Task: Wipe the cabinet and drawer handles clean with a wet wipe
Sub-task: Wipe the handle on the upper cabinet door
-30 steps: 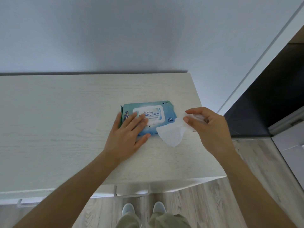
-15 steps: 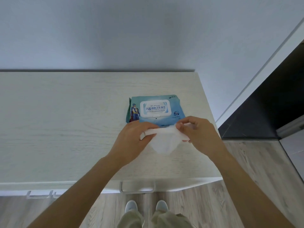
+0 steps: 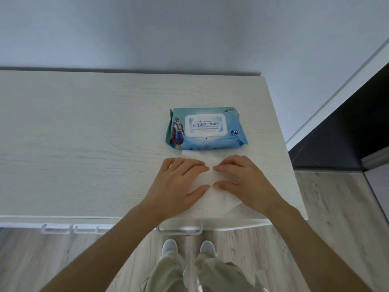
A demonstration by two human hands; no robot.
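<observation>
Since the earlier frames, the wet wipe (image 3: 210, 199) has gone from hanging pinched between both hands to lying spread flat on the cabinet top (image 3: 84, 133), just in front of the closed wipe pack (image 3: 205, 128). Left hand (image 3: 179, 186) and right hand (image 3: 246, 182) now rest palm-down on the sheet, fingers straight and relaxed, fingertips almost meeting at its centre; neither hand grips anything. The step in hand appears to be flattening the wipe before use. To do it well, smooth outward from the centre with light pressure so the damp sheet does not bunch or tear, then fold it to a pad that fits the palm. Both forearms reach in from the near edge and converge toward the sheet. Handles (image 3: 181, 229) show below the front edge, not yet wiped; the wipe's near edge lies close to that edge.
</observation>
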